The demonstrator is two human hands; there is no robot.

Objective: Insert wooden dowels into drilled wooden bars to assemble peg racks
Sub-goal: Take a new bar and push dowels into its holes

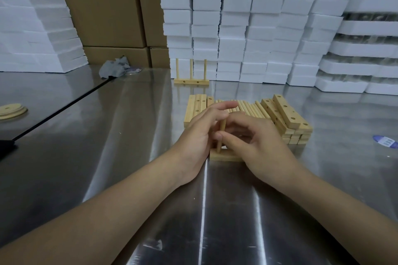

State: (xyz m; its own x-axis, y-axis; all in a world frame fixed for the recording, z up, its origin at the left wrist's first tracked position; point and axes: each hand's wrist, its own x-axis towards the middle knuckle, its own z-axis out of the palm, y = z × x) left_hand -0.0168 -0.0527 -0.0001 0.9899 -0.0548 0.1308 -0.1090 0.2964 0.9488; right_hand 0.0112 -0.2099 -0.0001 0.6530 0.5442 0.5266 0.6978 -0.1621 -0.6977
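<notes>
two hands meet at the centre of the frame over a steel table [129, 135]. the left hand [200, 133] curls its fingers round the upper part of an upright dowel [221, 133], with the index finger stretched out above it. the right hand [258, 142] pinches that dowel too, thumb laid against its middle and the other fingers curled behind. we see the dowel's lower end standing in a drilled bar [224, 157] that lies flat on the table, mostly hidden under the right hand. just behind the hands lies a row of loose dowels [247, 107], with a few flat bars [195, 107] on its left and a taller stack of bars [288, 114] on its right. above centre, a finished rack [191, 80] stands with three pegs upright. white foam blocks [247, 17] fill the upper right, cardboard boxes [107, 6] the upper left. a grey cloth [115, 68] lies below the boxes, and round wooden discs [13, 111] sit at the left edge.
</notes>
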